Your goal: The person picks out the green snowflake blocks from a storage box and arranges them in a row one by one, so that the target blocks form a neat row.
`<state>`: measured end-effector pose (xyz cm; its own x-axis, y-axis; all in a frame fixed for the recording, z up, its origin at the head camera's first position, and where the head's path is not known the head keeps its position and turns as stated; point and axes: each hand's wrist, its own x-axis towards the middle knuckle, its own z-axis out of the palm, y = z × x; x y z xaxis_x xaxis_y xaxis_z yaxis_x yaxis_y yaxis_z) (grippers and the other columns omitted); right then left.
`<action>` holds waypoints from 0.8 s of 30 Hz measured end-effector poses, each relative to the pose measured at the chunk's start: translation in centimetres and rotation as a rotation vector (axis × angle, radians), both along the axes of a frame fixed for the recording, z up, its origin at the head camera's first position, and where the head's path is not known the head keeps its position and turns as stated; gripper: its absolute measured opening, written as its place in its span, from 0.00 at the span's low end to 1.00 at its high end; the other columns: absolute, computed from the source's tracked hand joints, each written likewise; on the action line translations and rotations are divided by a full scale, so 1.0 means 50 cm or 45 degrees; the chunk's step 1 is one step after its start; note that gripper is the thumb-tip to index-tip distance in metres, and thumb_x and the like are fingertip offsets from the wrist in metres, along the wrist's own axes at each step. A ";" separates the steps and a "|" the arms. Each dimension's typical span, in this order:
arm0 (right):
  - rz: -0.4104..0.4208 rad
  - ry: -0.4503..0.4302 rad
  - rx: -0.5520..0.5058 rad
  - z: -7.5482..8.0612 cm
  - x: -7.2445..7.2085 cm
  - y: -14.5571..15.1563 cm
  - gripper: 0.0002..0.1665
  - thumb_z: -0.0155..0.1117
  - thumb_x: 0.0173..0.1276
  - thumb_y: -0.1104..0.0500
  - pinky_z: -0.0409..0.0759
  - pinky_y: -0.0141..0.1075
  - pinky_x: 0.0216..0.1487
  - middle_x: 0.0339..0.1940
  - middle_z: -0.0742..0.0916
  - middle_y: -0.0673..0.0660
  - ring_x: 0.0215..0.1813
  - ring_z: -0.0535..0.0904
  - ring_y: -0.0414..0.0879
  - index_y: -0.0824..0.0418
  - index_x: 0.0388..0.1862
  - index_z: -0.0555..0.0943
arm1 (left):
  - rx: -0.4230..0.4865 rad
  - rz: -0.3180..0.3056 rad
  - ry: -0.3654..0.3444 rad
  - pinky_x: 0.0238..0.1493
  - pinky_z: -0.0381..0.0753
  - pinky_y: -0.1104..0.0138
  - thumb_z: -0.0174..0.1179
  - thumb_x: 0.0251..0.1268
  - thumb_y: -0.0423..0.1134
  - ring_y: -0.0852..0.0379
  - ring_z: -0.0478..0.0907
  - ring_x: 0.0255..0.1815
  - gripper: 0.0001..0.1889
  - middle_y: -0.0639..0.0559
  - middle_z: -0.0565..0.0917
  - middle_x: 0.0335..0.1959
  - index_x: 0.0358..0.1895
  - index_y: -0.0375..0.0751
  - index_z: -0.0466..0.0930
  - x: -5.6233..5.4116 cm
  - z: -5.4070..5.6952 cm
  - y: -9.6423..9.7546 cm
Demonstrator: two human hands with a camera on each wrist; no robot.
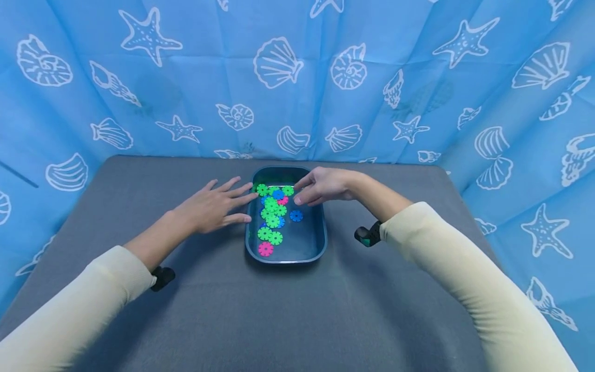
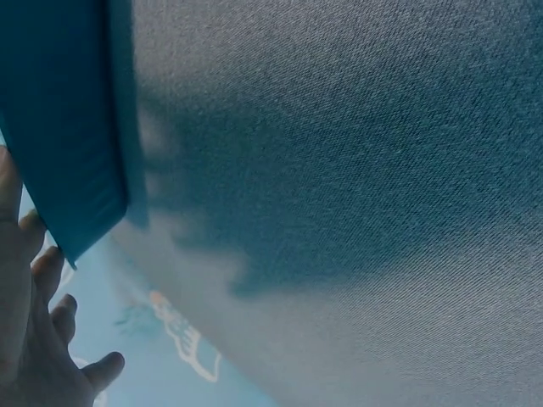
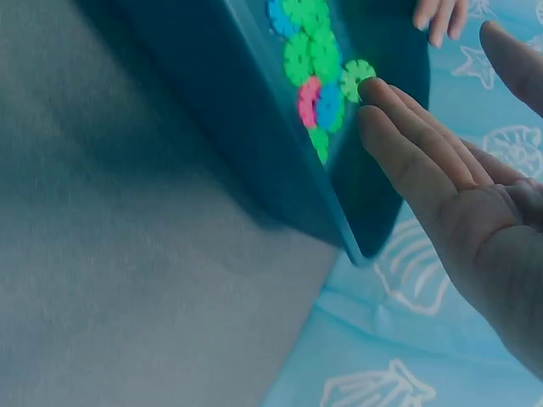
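A dark blue rectangular tray (image 1: 304,243) holds several flat notched plastic discs, heaped mostly along its left side. Most are green discs (image 1: 271,204); a pink disc (image 1: 266,249) lies at the near left, and a blue disc (image 1: 296,215) sits apart on the right. My left hand (image 1: 211,208) has its fingers spread, with the tips at the tray's left rim. Over the far right part of the tray is my right hand (image 1: 327,185), thumb apart from the fingers and nothing held. In the right wrist view its fingertips (image 3: 373,89) are close to a green disc (image 3: 357,80); contact cannot be told.
The tray stands on a grey cloth-covered table (image 1: 279,315). Behind it hangs a blue curtain (image 1: 195,93) with white shells and starfish. Black wrist devices show beneath both cream sleeves (image 1: 446,258).
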<state>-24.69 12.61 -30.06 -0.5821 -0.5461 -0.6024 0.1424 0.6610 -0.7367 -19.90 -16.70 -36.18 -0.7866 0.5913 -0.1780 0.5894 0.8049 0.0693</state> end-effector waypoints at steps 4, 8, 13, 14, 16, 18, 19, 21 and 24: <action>0.012 -0.038 -0.008 -0.019 0.004 -0.022 0.37 0.62 0.74 0.58 0.68 0.49 0.70 0.68 0.77 0.65 0.69 0.73 0.56 0.70 0.76 0.61 | 0.015 0.009 -0.020 0.72 0.45 0.34 0.47 0.73 0.65 0.40 0.40 0.81 0.39 0.46 0.51 0.81 0.80 0.53 0.53 0.002 0.000 -0.001; 0.025 -0.069 -0.001 -0.037 0.009 -0.042 0.37 0.61 0.75 0.58 0.69 0.48 0.70 0.67 0.78 0.66 0.68 0.74 0.55 0.71 0.75 0.61 | 0.017 0.015 -0.020 0.72 0.45 0.34 0.48 0.73 0.66 0.40 0.40 0.81 0.39 0.46 0.51 0.81 0.80 0.52 0.53 0.002 0.000 -0.001; 0.011 -0.086 0.034 -0.054 0.011 -0.062 0.37 0.61 0.75 0.56 0.70 0.48 0.69 0.66 0.79 0.64 0.67 0.77 0.53 0.69 0.76 0.61 | 0.016 0.017 -0.016 0.72 0.44 0.33 0.48 0.73 0.65 0.39 0.40 0.81 0.39 0.46 0.51 0.81 0.80 0.51 0.53 0.002 -0.001 -0.002; 0.008 -0.089 0.040 -0.057 0.011 -0.065 0.37 0.61 0.75 0.56 0.71 0.48 0.68 0.66 0.79 0.64 0.66 0.77 0.53 0.69 0.76 0.61 | 0.015 0.016 -0.013 0.71 0.45 0.33 0.47 0.73 0.66 0.39 0.41 0.81 0.39 0.46 0.51 0.81 0.80 0.51 0.53 0.001 -0.001 -0.002; 0.005 -0.091 0.052 -0.063 0.010 -0.070 0.37 0.61 0.75 0.56 0.71 0.47 0.68 0.65 0.80 0.63 0.66 0.77 0.53 0.68 0.76 0.61 | 0.014 0.013 -0.009 0.71 0.45 0.33 0.47 0.73 0.66 0.39 0.41 0.81 0.39 0.46 0.51 0.81 0.80 0.51 0.53 0.001 -0.002 -0.003; -0.001 -0.102 0.056 -0.068 0.009 -0.073 0.36 0.60 0.76 0.56 0.71 0.47 0.68 0.64 0.80 0.63 0.66 0.77 0.53 0.68 0.76 0.62 | 0.015 0.009 -0.008 0.71 0.46 0.33 0.47 0.73 0.66 0.39 0.41 0.81 0.39 0.46 0.51 0.81 0.80 0.51 0.53 0.001 -0.003 -0.003; -0.001 -0.108 0.058 -0.070 0.009 -0.074 0.35 0.60 0.76 0.56 0.72 0.47 0.68 0.64 0.80 0.63 0.66 0.77 0.53 0.68 0.76 0.62 | 0.017 0.006 -0.008 0.71 0.46 0.33 0.47 0.73 0.66 0.39 0.41 0.81 0.39 0.46 0.52 0.81 0.80 0.51 0.54 0.001 -0.003 -0.003; 0.000 -0.118 0.058 -0.074 0.009 -0.076 0.35 0.59 0.77 0.56 0.72 0.47 0.67 0.64 0.81 0.63 0.66 0.77 0.53 0.68 0.76 0.62 | 0.020 0.002 -0.006 0.71 0.46 0.33 0.47 0.73 0.65 0.39 0.42 0.81 0.39 0.46 0.52 0.81 0.80 0.51 0.54 0.001 -0.004 -0.004; 0.003 -0.129 0.065 -0.077 0.009 -0.079 0.34 0.58 0.77 0.57 0.72 0.47 0.67 0.63 0.81 0.64 0.65 0.78 0.54 0.68 0.75 0.62 | 0.022 -0.002 0.000 0.71 0.48 0.33 0.47 0.73 0.65 0.39 0.42 0.81 0.39 0.46 0.52 0.81 0.80 0.51 0.54 0.001 -0.004 -0.004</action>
<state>-24.23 8.65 -33.90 -0.5154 -0.5147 -0.6851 0.2130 0.6975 -0.6842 -19.83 -16.89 -36.39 -0.7854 0.5958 -0.1678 0.5909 0.8024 0.0833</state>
